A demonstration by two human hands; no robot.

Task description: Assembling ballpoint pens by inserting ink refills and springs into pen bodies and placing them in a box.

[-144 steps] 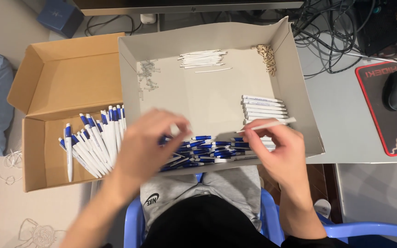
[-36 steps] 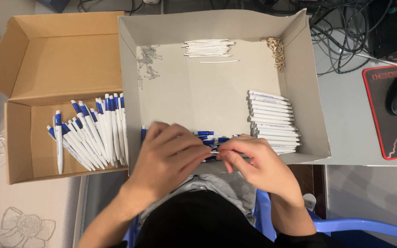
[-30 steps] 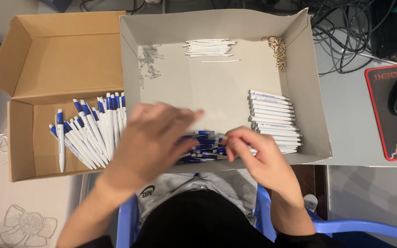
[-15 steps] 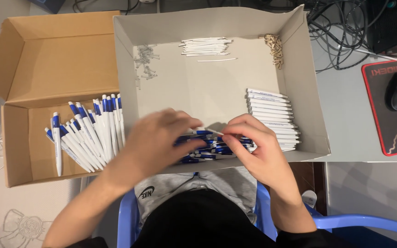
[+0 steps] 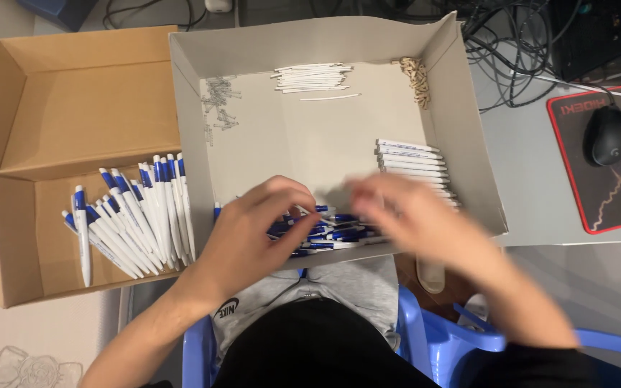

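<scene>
Here, a heap of blue pen parts [image 5: 325, 231] lies along the near wall of a grey tray [image 5: 195, 129]. The left hand [image 5: 253, 233] rests on the heap with fingers curled over it; whether they grip a piece cannot be told. The right hand [image 5: 415, 219] is blurred just beside the heap, so its grip cannot be told either. White barrels [image 5: 411, 162] are stacked at the tray's right. Finished pens [image 5: 131, 219] lie in a cardboard box [image 5: 59, 108] to the left. A mouse [image 5: 609, 135] sits on the surface at right.
</scene>
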